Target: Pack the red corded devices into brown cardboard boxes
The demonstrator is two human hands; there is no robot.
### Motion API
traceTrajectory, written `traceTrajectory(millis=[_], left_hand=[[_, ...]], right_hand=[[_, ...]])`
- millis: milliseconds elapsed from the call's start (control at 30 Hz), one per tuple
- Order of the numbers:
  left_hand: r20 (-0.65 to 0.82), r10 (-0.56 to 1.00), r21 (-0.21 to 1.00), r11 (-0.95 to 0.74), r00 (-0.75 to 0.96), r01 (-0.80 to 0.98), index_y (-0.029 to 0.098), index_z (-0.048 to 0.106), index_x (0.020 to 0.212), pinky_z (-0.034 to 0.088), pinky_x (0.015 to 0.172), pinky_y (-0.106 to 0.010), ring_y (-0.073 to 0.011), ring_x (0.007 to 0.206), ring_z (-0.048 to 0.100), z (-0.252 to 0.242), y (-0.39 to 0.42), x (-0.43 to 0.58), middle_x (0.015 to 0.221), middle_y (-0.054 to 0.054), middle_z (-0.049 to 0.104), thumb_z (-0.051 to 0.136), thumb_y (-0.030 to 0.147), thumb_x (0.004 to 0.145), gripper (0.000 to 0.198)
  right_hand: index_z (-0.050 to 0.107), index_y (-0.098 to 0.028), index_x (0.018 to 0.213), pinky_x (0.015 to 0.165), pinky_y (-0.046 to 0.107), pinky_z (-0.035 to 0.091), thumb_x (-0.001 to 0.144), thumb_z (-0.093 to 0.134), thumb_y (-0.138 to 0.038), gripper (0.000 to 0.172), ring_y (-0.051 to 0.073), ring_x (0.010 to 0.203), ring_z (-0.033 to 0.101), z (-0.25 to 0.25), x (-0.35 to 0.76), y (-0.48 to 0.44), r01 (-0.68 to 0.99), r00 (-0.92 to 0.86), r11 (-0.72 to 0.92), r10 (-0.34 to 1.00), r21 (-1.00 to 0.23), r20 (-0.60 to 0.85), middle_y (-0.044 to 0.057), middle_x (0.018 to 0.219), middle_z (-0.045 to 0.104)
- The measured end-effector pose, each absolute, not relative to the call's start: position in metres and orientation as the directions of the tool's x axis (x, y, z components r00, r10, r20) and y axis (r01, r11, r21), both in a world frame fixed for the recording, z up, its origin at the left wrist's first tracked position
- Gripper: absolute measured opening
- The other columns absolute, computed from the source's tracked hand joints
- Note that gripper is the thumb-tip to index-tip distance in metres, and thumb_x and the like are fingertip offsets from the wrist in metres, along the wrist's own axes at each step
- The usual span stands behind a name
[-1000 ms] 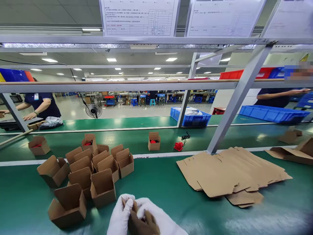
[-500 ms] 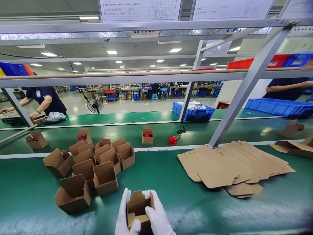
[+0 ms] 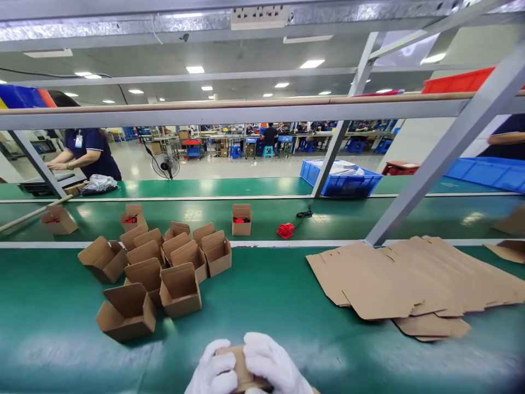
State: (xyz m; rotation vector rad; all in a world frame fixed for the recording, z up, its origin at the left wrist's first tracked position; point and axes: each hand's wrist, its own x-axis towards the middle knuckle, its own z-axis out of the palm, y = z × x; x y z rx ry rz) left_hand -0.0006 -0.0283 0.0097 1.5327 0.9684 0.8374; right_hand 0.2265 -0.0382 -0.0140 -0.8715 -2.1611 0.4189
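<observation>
Both my hands wear white gloves and sit at the bottom of the head view. My left hand [image 3: 215, 369] wraps round the left side of a small brown cardboard box [image 3: 241, 369]. Across its right side curl the fingers of my right hand [image 3: 273, 361]. Much of the box is hidden behind the gloves, and its lower part runs out of the picture. Ahead and to the left stand several open cardboard boxes [image 3: 180, 290] with raised flaps. A stack of flat cardboard blanks [image 3: 394, 279] lies to the right.
On the strip beyond the white rail, a box with a red item [image 3: 241, 220] stands near a red device with a black cord [image 3: 286, 230]. A slanted metal post [image 3: 435, 148] rises at right. Behind are a blue crate [image 3: 348, 183] and a co-worker [image 3: 88, 153].
The box's open inside faced up between my hands before; now my fingers cover its top and it sits lower. The whole view has tilted downward and shifted slightly.
</observation>
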Motion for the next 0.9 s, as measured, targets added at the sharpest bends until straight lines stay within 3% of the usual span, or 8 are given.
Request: traceTrajectory(millis=[167,267,400,467,600,700,767,900], left_hand=[[0.039,0.797,0.922,-0.262,0.603,0.287,0.03,0.073,0.086,0.054,0.086,-0.034,-0.0238,0.089,0.064,0.035,-0.026,0.005,0.097,-0.008,0.074,0.062,0.04,0.09,0.015],[0.126,0.739,0.783,-0.484,0.661,0.391,0.025,0.071,0.089,0.052,0.074,-0.032,-0.0229,0.082,0.063,0.048,-0.025,0.01,0.091,-0.012,0.072,0.051,0.04,0.096,0.027],[0.297,0.602,0.513,-0.755,0.741,0.408,0.023,0.076,0.092,0.048,0.069,-0.033,-0.0242,0.08,0.064,0.06,-0.024,0.014,0.093,-0.014,0.075,0.059,0.042,0.093,0.025],[0.301,0.596,0.49,-0.766,0.744,0.416,0.024,0.077,0.097,0.048,0.069,-0.034,-0.0258,0.081,0.065,0.059,-0.026,0.011,0.099,-0.014,0.076,0.065,0.04,0.089,0.022],[0.258,0.769,0.759,-0.536,0.585,0.37,0.026,0.074,0.111,0.052,0.091,-0.04,-0.0316,0.101,0.067,0.046,-0.03,-0.004,0.112,-0.015,0.073,0.073,0.035,0.081,0.032],[0.176,0.96,0.956,-0.22,0.219,0.196,0.024,0.069,0.117,0.045,0.105,-0.045,-0.033,0.115,0.062,0.05,-0.014,-0.002,0.119,-0.014,0.069,0.077,0.046,0.076,0.047],[-0.01,0.998,1.0,0.012,0.055,-0.026,0.022,0.067,0.113,0.046,0.104,-0.044,-0.0297,0.109,0.063,0.061,0.006,0.011,0.109,-0.009,0.07,0.074,0.058,0.074,0.053],[-0.275,0.953,0.937,0.295,0.126,-0.187,0.017,0.067,0.09,0.051,0.099,-0.048,-0.0299,0.1,0.066,0.069,0.034,0.033,0.098,-0.01,0.071,0.061,0.077,0.075,0.062]], right_hand=[[0.067,-0.023,0.091,0.076,0.033,0.053,0.096,0.054,-0.047,0.028,0.022,0.083,0.056,0.019,0.22,-0.036,0.462,-0.641,0.77,0.633,-0.441,0.433,0.009,0.097,0.061],[0.067,-0.023,0.089,0.074,0.032,0.05,0.098,0.051,-0.049,0.032,0.021,0.079,0.054,0.034,0.219,-0.036,0.477,-0.683,0.787,0.612,-0.392,0.398,0.007,0.092,0.06],[0.066,-0.022,0.092,0.07,0.032,0.048,0.103,0.039,-0.047,0.039,0.021,0.077,0.054,0.05,0.217,-0.036,0.499,-0.683,0.777,0.625,-0.385,0.377,0.008,0.09,0.062],[0.067,-0.022,0.098,0.07,0.032,0.05,0.104,0.036,-0.049,0.042,0.021,0.077,0.056,0.05,0.219,-0.037,0.486,-0.69,0.768,0.63,-0.418,0.356,0.009,0.092,0.064],[0.062,-0.022,0.128,0.094,0.04,0.054,0.099,0.045,-0.059,0.05,0.029,0.108,0.064,0.031,0.236,-0.039,0.448,-0.601,0.696,0.699,-0.561,0.388,0.015,0.12,0.067],[0.04,-0.021,0.152,0.113,0.044,0.042,0.104,0.039,-0.039,0.051,0.028,0.137,0.049,0.019,0.248,-0.031,0.475,-0.365,0.577,0.817,-0.665,0.447,0.016,0.149,0.05],[0.039,-0.021,0.152,0.119,0.047,0.035,0.102,0.04,-0.027,0.051,0.027,0.144,0.04,0.021,0.25,-0.017,0.492,-0.298,0.583,0.811,-0.646,0.504,0.014,0.155,0.043],[0.056,-0.019,0.134,0.12,0.054,0.029,0.081,0.072,-0.031,0.056,0.035,0.142,0.042,0.041,0.244,0.014,0.429,-0.433,0.687,0.726,-0.586,0.534,0.017,0.146,0.053]])
